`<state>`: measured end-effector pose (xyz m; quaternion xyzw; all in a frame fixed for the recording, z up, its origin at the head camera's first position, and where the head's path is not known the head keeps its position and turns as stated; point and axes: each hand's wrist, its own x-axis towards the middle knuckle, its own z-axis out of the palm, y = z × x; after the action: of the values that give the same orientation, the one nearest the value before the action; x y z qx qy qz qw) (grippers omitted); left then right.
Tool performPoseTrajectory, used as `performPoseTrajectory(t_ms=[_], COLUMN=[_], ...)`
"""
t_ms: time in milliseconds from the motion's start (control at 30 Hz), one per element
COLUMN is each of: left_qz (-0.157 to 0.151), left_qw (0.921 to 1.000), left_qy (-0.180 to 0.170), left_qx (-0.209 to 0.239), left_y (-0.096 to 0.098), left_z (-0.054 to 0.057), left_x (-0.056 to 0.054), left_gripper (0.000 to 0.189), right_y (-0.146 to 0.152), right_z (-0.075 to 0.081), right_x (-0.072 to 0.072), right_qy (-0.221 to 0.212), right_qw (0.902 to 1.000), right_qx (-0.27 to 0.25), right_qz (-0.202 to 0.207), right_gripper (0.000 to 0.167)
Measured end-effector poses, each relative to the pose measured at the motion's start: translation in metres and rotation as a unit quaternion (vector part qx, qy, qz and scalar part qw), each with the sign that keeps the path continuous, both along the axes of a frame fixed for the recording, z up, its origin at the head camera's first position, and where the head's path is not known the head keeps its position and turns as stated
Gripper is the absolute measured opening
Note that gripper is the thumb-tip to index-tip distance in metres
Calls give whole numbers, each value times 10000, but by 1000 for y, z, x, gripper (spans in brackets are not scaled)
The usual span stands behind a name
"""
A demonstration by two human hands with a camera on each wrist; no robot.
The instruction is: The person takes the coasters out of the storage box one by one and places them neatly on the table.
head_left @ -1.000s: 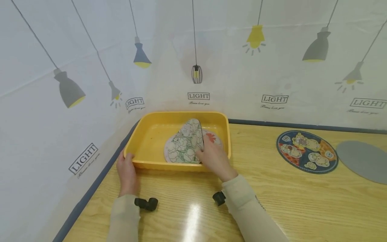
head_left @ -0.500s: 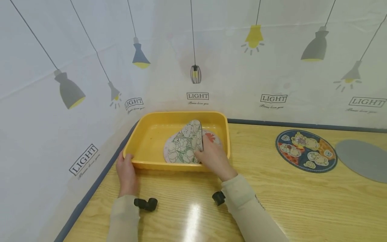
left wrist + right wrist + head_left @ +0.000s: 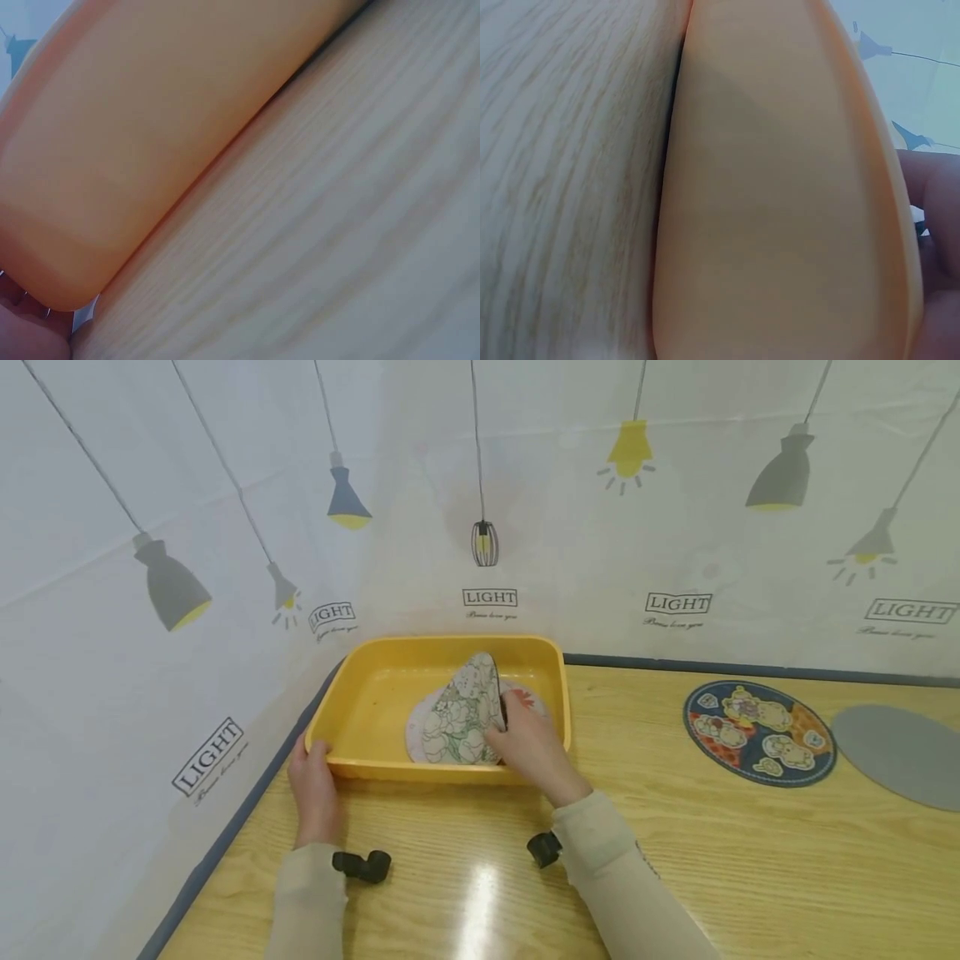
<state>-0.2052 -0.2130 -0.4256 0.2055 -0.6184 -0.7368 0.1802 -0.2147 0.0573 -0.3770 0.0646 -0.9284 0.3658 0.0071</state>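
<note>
A yellow plastic tray (image 3: 375,693) stands in the corner of the table. My left hand (image 3: 311,781) grips its front left corner, thumb over the rim; in the left wrist view the fingers (image 3: 30,330) show at that corner. Reaching over the tray's front right side, my right hand (image 3: 528,743) pinches a pale mat with a green-lined flower drawing (image 3: 461,718). This mat is tilted up, its dark edge facing the fingers. Under it lies another pale round mat with a red pattern (image 3: 527,696), mostly covered. The right wrist view shows the fingers (image 3: 941,195) beyond the tray's rim.
Right of the tray, a dark blue round mat with cartoon bears (image 3: 761,735) lies on the wooden table (image 3: 420,893). A plain grey round mat (image 3: 900,752) lies beside it. White wall covering (image 3: 570,552) with printed lamps rises behind and to the left.
The flower mat has tilted slightly in my right hand, and a little more of its dark edge shows at the fingertips. My left hand stays on the tray's corner.
</note>
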Motion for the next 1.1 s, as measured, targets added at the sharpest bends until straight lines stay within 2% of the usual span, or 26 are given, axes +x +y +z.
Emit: performPoseTrajectory(t_ms=[200,367,433,633,733,800,1033,1100], left_qz=[-9,34,30,-99,-112,-122,-131,-149], left_qw=[10000,10000,10000,9997,9998,9998,9999,9999], left_qy=[-51,30,27,-92,-76,-61,-70,-67], left_qx=[27,47,-36,-192,-169,-168,-36,-40], left_y=[-2,-2,-2,-2,-2,-2,-1,-1], left_z=[-3,-5,-5,-6,-6,-6,-5,-5], left_x=[-1,-1,-1,1,1,1,0,0], left_gripper=[46,44,43,42,43,43,44,45], right_y=[1,4,5,9,9,10,13,13], right_z=[-2,-6,-7,-5,-4,-3,-2,-2], right_x=[-4,-6,-6,-5,-5,-5,-5,-5], right_qy=[25,-139,-282,-646,-746,-809,-907,-945], right_qw=[9984,9909,9848,9524,9388,9331,9243,9183], right_qx=[-547,-1328,-1703,-2978,-3361,-3501,-3706,-3845], right_qz=[-116,-194,-191,-119,-133,-133,-49,20], right_gripper=[18,19,21,27,30,31,29,28])
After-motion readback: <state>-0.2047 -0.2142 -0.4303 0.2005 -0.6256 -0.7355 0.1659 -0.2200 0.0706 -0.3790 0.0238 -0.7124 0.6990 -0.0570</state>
